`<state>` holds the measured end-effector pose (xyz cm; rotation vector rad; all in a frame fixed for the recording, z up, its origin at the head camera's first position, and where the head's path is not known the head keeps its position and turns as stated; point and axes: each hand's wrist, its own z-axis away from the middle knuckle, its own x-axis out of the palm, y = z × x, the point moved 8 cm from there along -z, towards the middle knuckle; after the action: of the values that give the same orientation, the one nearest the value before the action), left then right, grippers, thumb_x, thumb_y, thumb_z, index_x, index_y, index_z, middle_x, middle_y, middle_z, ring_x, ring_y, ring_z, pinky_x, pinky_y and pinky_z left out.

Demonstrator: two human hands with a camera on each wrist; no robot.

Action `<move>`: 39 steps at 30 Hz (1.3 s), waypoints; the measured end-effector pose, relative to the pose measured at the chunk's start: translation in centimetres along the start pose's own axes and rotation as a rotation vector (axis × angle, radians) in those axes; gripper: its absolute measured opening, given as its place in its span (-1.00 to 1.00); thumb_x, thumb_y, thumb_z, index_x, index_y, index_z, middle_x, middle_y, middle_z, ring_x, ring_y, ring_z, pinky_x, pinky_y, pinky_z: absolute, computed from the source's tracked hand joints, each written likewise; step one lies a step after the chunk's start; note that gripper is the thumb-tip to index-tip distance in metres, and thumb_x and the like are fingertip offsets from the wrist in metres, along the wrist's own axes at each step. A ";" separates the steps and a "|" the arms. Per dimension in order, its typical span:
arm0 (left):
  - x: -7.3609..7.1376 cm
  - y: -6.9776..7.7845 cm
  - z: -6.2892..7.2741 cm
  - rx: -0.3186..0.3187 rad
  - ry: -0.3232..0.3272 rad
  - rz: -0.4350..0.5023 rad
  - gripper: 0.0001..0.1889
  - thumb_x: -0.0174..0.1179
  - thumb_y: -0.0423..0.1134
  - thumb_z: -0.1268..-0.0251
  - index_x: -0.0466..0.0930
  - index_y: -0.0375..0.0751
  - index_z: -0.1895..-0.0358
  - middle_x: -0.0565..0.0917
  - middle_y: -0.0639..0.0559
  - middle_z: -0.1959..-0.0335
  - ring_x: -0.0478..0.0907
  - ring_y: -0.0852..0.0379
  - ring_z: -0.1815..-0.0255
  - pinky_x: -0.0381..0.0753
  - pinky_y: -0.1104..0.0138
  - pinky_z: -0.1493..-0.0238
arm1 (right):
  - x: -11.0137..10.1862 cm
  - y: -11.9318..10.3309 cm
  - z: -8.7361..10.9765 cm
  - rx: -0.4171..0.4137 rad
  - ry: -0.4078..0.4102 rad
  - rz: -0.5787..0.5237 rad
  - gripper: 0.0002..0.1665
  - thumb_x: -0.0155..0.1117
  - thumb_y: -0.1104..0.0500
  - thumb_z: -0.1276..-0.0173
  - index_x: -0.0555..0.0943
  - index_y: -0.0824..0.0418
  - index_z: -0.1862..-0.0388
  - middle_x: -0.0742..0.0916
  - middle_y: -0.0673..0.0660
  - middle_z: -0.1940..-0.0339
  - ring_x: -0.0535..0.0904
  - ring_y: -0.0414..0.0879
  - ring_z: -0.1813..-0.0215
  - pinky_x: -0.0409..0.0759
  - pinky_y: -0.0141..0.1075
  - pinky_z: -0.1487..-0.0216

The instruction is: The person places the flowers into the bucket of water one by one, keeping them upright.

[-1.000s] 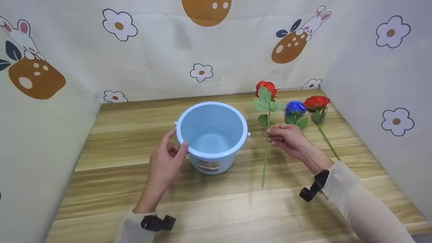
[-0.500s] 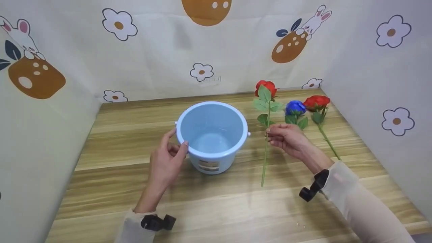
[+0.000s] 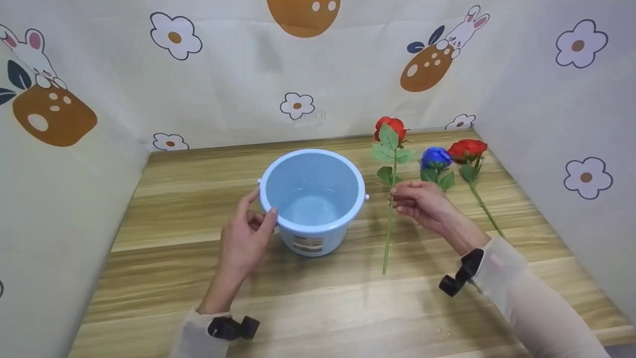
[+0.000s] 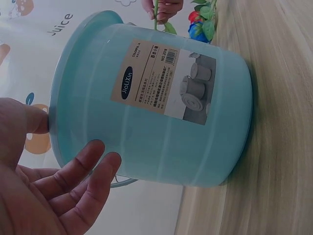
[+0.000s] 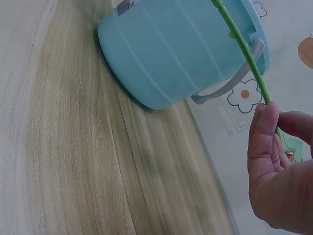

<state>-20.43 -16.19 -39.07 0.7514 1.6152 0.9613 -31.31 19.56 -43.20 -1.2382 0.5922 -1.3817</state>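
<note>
A light blue plastic bucket (image 3: 313, 238) stands upright on the wood-grain table. My left hand (image 3: 246, 238) holds its rim at the near left, the thumb at the front and the index finger farther back. In the left wrist view the other fingers lie curved beside the bucket's labelled wall (image 4: 186, 147). My right hand (image 3: 422, 204) pinches the green stem of a red rose (image 3: 390, 130) between thumb and fingertips, to the right of the bucket. The rose is upright, bloom away from me. In the right wrist view its stem (image 5: 244, 51) passes in front of the bucket.
A blue rose (image 3: 436, 158) and another red rose (image 3: 467, 149) lie on the table (image 3: 189, 199) at the back right, the blue one's stem hidden by my right arm. The bucket's handle (image 5: 230, 85) hangs down behind it. Printed cloth walls (image 3: 223, 89) enclose the back and sides.
My right hand and the red rose in it have drifted very slightly left. The left hand and the bucket have stayed in place.
</note>
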 end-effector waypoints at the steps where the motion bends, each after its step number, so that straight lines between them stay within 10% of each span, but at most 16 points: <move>1: 0.0 0.0 0.0 -0.001 0.000 -0.001 -0.40 0.26 -0.07 -0.51 0.40 -0.05 -0.54 0.75 -0.08 0.34 0.63 0.08 0.33 0.60 0.32 0.32 | 0.0 0.0 0.0 0.000 0.000 0.002 -0.76 0.25 0.43 -0.49 0.75 0.22 0.35 0.85 0.11 0.43 0.78 -0.16 0.44 0.71 -0.40 0.35; 39: 0.0 -0.2 0.0 -0.007 -0.002 -0.001 -0.39 0.25 -0.06 -0.53 0.38 -0.06 -0.56 0.75 -0.08 0.34 0.62 0.08 0.33 0.59 0.32 0.33 | 0.7 -0.1 0.1 0.009 -0.008 -0.049 -0.78 0.30 0.42 -0.46 0.76 0.22 0.36 0.85 0.14 0.44 0.79 -0.14 0.45 0.71 -0.41 0.38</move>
<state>-20.40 -16.30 -39.20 0.7460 1.6096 0.9651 -31.14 18.97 -42.81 -1.2572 0.5528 -1.4183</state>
